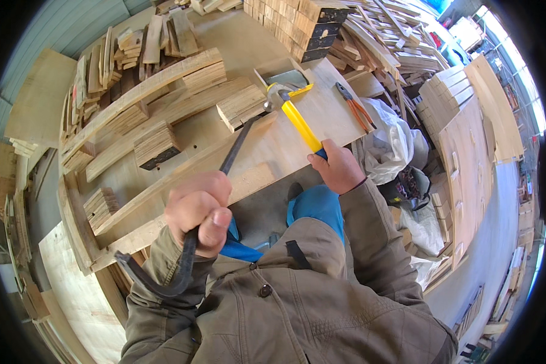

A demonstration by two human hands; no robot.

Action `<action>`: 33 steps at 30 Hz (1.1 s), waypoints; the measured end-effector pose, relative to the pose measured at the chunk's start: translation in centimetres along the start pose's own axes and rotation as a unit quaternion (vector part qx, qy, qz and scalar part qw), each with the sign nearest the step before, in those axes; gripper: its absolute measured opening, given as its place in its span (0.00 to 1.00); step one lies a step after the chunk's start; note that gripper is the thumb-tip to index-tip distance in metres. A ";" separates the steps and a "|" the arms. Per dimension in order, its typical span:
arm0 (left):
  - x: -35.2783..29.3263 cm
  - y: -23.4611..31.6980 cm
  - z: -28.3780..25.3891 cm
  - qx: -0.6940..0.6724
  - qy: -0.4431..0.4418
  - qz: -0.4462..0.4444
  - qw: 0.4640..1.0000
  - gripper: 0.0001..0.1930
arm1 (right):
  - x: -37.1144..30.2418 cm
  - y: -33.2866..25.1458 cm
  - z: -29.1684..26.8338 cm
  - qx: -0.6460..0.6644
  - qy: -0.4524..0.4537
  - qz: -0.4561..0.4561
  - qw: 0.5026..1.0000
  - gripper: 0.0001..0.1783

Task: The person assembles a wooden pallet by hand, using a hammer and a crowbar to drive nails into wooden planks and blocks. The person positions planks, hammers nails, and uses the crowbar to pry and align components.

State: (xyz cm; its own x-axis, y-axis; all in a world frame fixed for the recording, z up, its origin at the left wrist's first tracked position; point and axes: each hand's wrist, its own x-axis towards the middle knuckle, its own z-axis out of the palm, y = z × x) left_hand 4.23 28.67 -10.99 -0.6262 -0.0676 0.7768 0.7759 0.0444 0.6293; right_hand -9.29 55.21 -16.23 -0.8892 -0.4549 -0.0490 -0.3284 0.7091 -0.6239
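Observation:
My left hand [200,209] is closed around a dark crowbar [238,145]. Its hooked end curves round below my fist, and the straight end slants up and away to the right, over the wooden frame, with its tip by a small stack of wood blocks [241,108]. In my right hand [340,168] is the grip of a claw hammer [299,124] with a yellow and blue handle. The hammer's head appears close to the crowbar's far tip; whether they touch I cannot tell. Pliers with orange handles [353,108] lie on the bench to the right of the hammer.
A long frame board [164,194] crosses the plywood bench [209,36]. Block stacks [155,145] stand inside the frame. A yellow-edged container [290,80] sits beyond the hammer. Scrap wood [179,33] is piled at the far left, and white sacks [389,142] bulge at right.

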 end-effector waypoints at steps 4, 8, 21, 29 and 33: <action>-0.5 -0.4 -0.1 -0.040 0.083 -0.009 0.996 0.17 | -0.1 -1.1 -2.2 0.014 0.051 -0.038 0.998 0.20; 0.6 -0.9 -0.6 -0.067 0.126 -0.027 0.989 0.17 | -0.3 -1.6 -2.2 0.001 0.066 -0.015 0.998 0.19; 8.1 -1.8 -0.6 -0.070 0.068 -0.108 0.989 0.20 | -0.6 0.4 1.3 -0.039 -0.007 0.035 0.999 0.19; 12.4 -3.7 -1.1 -0.076 0.058 -0.147 0.984 0.20 | -0.3 -0.2 1.1 -0.044 -0.014 0.039 0.998 0.17; 14.7 -5.4 -2.9 -0.140 0.086 -0.195 0.967 0.20 | -0.4 0.0 1.3 -0.031 -0.015 0.042 0.999 0.16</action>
State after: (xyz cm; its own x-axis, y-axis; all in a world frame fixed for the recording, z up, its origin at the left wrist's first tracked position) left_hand -8.89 24.60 -3.03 -0.8718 -0.1908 0.4512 0.4891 -0.2870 0.8237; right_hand -8.56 54.70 -17.26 -0.9050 -0.4071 -0.1234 -0.2725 0.7776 -0.5667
